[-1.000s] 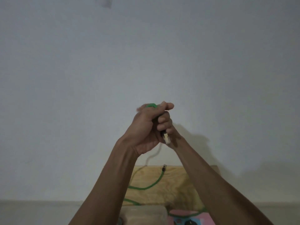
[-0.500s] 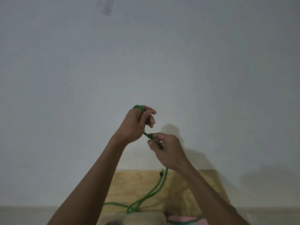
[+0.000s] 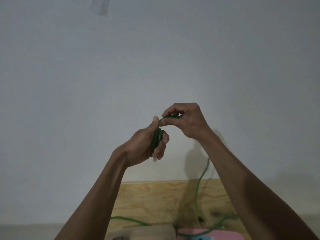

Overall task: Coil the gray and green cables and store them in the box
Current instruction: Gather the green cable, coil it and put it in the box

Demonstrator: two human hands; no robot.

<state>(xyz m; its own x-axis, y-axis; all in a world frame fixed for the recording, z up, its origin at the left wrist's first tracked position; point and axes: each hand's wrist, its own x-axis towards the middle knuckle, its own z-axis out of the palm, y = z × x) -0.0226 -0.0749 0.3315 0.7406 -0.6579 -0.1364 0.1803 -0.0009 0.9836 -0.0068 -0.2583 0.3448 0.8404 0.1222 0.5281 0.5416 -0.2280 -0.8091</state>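
Note:
Both hands are raised in front of a pale wall. My left hand (image 3: 147, 146) is closed around a small coil of the green cable (image 3: 157, 140), thumb pointing up. My right hand (image 3: 187, 120) pinches a strand of the same cable just above the coil, laying it over the top. The loose rest of the cable hangs down below my right wrist and trails across the wooden table (image 3: 155, 200). A tan box (image 3: 149, 231) shows partly at the bottom edge. No gray cable can be made out.
A pink object (image 3: 213, 235) lies at the bottom edge, right of the box, with green cable running over it. The wooden table meets the wall behind. A faint piece of tape (image 3: 100, 6) is stuck high on the wall.
My right hand has risen from below the left hand to above it, carrying the cable over the coil. The left hand has turned thumb-up, and the hanging cable has swung to the right.

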